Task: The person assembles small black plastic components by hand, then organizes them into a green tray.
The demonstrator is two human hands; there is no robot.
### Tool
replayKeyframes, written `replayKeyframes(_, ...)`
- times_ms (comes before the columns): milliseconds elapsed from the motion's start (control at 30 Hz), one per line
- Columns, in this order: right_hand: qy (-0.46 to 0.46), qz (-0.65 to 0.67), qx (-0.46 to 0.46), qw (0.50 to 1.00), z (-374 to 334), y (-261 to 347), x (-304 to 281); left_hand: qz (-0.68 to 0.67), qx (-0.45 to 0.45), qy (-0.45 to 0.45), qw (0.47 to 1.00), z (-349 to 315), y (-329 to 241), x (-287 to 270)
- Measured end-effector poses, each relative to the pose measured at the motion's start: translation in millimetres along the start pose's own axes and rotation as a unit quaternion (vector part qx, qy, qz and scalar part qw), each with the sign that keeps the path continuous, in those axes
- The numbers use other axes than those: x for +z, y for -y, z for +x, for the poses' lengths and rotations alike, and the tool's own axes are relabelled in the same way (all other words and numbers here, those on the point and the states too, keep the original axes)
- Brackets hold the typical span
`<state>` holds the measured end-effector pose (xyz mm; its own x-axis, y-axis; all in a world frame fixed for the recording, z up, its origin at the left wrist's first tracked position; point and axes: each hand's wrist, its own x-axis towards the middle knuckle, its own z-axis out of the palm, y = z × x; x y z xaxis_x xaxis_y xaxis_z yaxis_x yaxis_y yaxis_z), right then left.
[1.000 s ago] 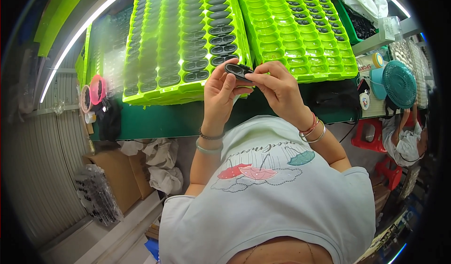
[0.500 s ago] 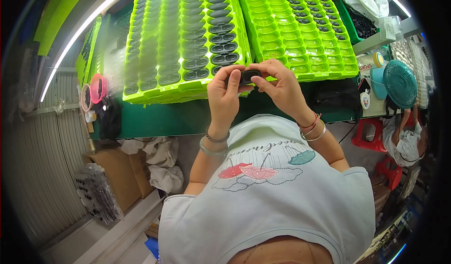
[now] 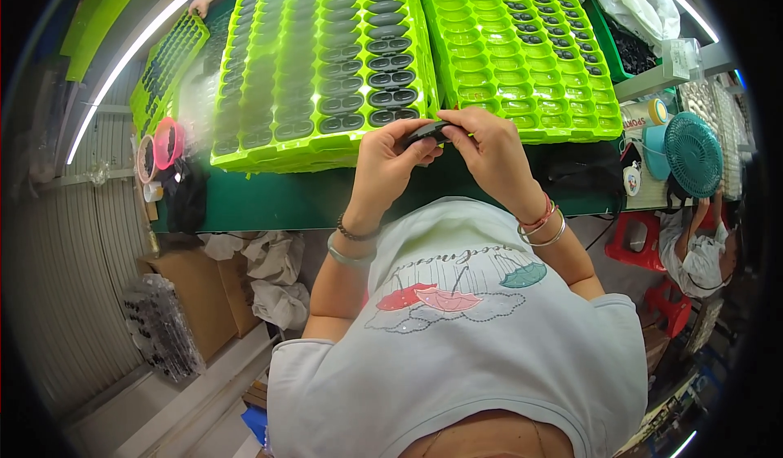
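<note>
A small black oval plastic case (image 3: 425, 135) is held in front of me, tilted, by the fingers of both hands. My left hand (image 3: 387, 163) is closed around its left end, thumb along the near side. My right hand (image 3: 488, 146) pinches the other end between thumb and fingers. Just beyond my hands lies a bright green tray (image 3: 326, 144) with rows of black oval pieces; the nearest ones in its right columns show paired hollows. To its right is a second green tray (image 3: 473, 97), with black pieces in its far and right pockets and bare pockets nearer me.
At the upper left, another person's hand (image 3: 198, 6) touches a smaller green tray (image 3: 169, 65). Pink baskets (image 3: 168, 143) stand at the left of the green table (image 3: 269, 203). On the right are a teal fan (image 3: 694, 154), a dark green bin (image 3: 608, 42) and red stools (image 3: 636, 240).
The black case has turned from showing its hollow face to a tilted, more edge-on view. My left hand has shifted slightly left. Another person's hand has appeared at the small tray, upper left.
</note>
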<state>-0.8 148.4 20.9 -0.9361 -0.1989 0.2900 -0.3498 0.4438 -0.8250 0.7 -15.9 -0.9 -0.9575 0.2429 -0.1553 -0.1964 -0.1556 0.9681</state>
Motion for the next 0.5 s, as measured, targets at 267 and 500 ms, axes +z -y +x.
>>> replayKeyframes(267, 0.030, 0.027, 0.034, 0.999, 3, -4, 1, -0.001, 0.002, -0.019, 1.000, -3, 8, 2)
replayKeyframes(500, 0.081, 0.174, 0.130, 0.973, 4, -13, 2, -0.012, -0.026, 0.026, 0.999, 4, -10, -8)
